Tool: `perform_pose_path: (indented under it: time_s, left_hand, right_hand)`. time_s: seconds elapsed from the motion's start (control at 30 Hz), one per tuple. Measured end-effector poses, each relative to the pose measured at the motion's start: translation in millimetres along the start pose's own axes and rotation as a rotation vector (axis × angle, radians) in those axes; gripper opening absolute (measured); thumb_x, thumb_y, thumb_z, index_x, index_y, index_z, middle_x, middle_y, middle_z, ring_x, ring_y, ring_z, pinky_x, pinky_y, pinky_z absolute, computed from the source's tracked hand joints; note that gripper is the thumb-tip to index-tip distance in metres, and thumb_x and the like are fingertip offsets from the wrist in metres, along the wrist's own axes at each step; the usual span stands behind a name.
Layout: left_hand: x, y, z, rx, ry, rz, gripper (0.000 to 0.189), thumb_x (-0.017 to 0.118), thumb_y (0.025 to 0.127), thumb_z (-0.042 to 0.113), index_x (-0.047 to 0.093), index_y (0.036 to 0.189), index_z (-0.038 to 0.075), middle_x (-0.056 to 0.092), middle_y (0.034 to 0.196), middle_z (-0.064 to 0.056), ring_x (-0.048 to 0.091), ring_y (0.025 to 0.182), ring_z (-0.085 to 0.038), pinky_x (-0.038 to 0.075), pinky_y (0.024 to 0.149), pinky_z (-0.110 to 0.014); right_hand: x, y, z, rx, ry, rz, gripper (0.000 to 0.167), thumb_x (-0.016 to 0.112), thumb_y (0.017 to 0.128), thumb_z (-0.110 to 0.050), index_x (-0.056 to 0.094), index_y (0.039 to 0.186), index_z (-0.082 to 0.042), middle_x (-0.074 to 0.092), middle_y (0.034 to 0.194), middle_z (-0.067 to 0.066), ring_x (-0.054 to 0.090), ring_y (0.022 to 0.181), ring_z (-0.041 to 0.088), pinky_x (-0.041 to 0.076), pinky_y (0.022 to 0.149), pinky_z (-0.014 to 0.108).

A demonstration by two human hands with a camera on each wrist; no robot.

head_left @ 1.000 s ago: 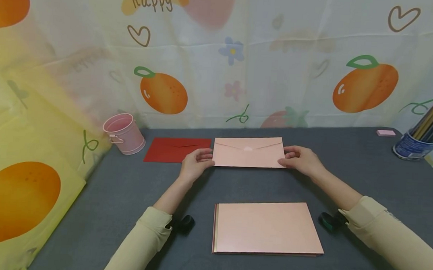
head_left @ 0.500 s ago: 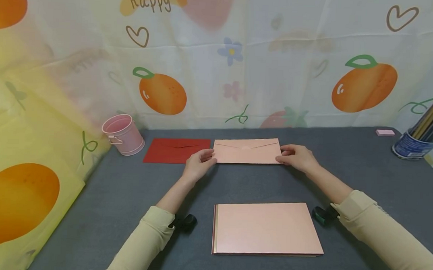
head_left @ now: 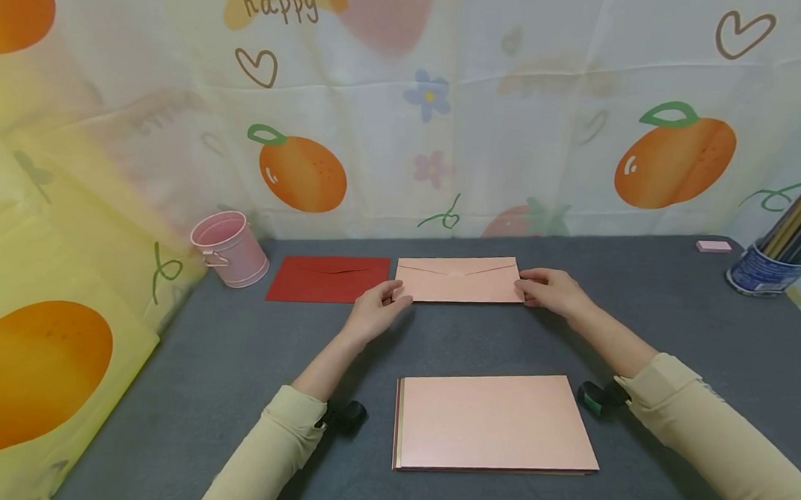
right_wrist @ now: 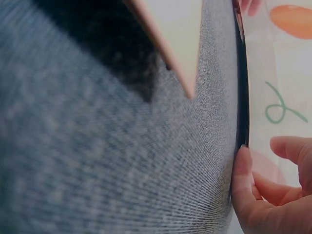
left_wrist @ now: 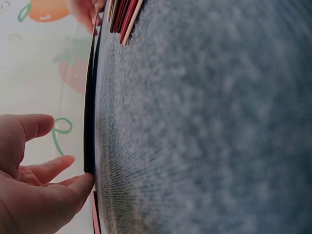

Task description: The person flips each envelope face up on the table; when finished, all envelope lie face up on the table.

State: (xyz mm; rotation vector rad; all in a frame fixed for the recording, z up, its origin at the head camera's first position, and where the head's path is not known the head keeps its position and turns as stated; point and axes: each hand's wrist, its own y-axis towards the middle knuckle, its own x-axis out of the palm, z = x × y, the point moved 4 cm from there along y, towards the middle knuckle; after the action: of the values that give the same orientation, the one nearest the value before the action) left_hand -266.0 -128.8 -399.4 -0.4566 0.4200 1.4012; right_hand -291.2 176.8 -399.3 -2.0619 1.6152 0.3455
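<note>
A pale pink envelope lies flap side up beside a red envelope, near the back of the table. At the pink envelope's left front corner is my left hand, its fingers spread. In the left wrist view one fingertip meets the envelope's end while the other fingers stand apart from it. My right hand is at the opposite end. The right wrist view shows a fingertip against that end, with the raised digit away from the edge. Neither hand pinches the envelope.
A stack of cards or envelopes, pale pink on top, lies in front of the hands. A pink pail stands at back left. At back right are a pink eraser and a blue tin of pencils. A printed cloth hangs behind.
The pink envelope has settled down onto the table, slightly farther back. My left hand has shifted right and loosened at the corner; the right hand has moved slightly left.
</note>
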Motion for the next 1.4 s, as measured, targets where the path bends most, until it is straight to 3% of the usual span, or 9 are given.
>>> perform_pose_path:
  time_s: [0.4, 0.57, 0.7, 0.93, 1.07, 1.17, 1.4]
  left_hand:
    - [2.8, -6.2, 4.7, 0.037, 0.037, -0.032, 0.055, 0.063, 0.095, 0.029, 0.049, 0.142, 0.004, 0.048, 0.144, -0.016, 0.045, 0.131, -0.032, 0.039, 0.105, -0.048]
    - [1.2, -11.3, 5.7, 0.055, 0.039, 0.000, 0.057, 0.063, 0.094, 0.031, 0.048, 0.143, 0.004, 0.049, 0.143, -0.016, 0.047, 0.130, -0.030, 0.040, 0.105, -0.047]
    - [-2.7, -22.7, 11.3, 0.099, 0.007, 0.024, 0.056, 0.063, 0.095, 0.029, 0.048, 0.143, 0.006, 0.048, 0.145, -0.013, 0.046, 0.133, -0.028, 0.041, 0.105, -0.044]
    - [-3.8, -53.7, 25.1, 0.213, -0.063, 0.009, 0.051, 0.064, 0.095, 0.022, 0.049, 0.142, 0.008, 0.051, 0.143, -0.007, 0.047, 0.132, -0.024, 0.043, 0.102, -0.043]
    - [1.5, -69.7, 26.5, 0.269, -0.049, -0.067, 0.053, 0.065, 0.095, 0.024, 0.048, 0.144, 0.012, 0.049, 0.145, -0.004, 0.046, 0.133, -0.021, 0.041, 0.104, -0.043]
    - [7.2, -81.5, 26.9, 0.315, 0.043, -0.160, 0.059, 0.066, 0.094, 0.032, 0.045, 0.146, 0.016, 0.046, 0.147, 0.000, 0.043, 0.135, -0.018, 0.039, 0.107, -0.043]
    - [21.3, -108.2, 26.9, 0.433, 0.280, -0.460, 0.074, 0.061, 0.092, 0.052, 0.036, 0.152, 0.016, 0.035, 0.154, 0.004, 0.029, 0.142, -0.016, 0.029, 0.112, -0.046]
  right_hand:
    - [-2.3, -6.2, 0.4, 0.006, 0.106, -0.013, 0.060, 0.050, 0.103, -0.024, 0.029, 0.147, 0.009, 0.039, 0.145, 0.031, 0.050, 0.125, 0.040, 0.045, 0.101, 0.041]
    - [-4.6, -16.1, -0.3, -0.016, 0.098, -0.019, 0.059, 0.048, 0.104, -0.026, 0.028, 0.149, 0.006, 0.035, 0.148, 0.029, 0.045, 0.129, 0.040, 0.041, 0.104, 0.046]
    - [-7.4, -31.7, -3.1, -0.083, 0.066, -0.011, 0.058, 0.050, 0.103, -0.028, 0.032, 0.149, 0.003, 0.037, 0.148, 0.026, 0.044, 0.130, 0.040, 0.041, 0.103, 0.049]
    - [-7.5, -62.8, -9.0, -0.204, -0.044, 0.022, 0.059, 0.053, 0.101, -0.039, 0.041, 0.146, -0.003, 0.048, 0.142, 0.019, 0.048, 0.128, 0.036, 0.041, 0.101, 0.054]
    - [-0.1, -79.8, -10.1, -0.296, -0.126, 0.030, 0.052, 0.055, 0.100, -0.034, 0.047, 0.143, -0.005, 0.055, 0.137, 0.017, 0.050, 0.125, 0.035, 0.044, 0.098, 0.054]
    - [8.1, -92.7, -8.8, -0.374, -0.208, 0.021, 0.048, 0.059, 0.098, -0.034, 0.052, 0.139, -0.009, 0.056, 0.135, 0.011, 0.053, 0.123, 0.033, 0.046, 0.096, 0.052]
    - [26.7, -123.0, -5.9, -0.525, -0.366, -0.132, 0.057, 0.063, 0.093, -0.044, 0.051, 0.141, -0.015, 0.049, 0.142, 0.000, 0.045, 0.131, 0.026, 0.044, 0.097, 0.053]
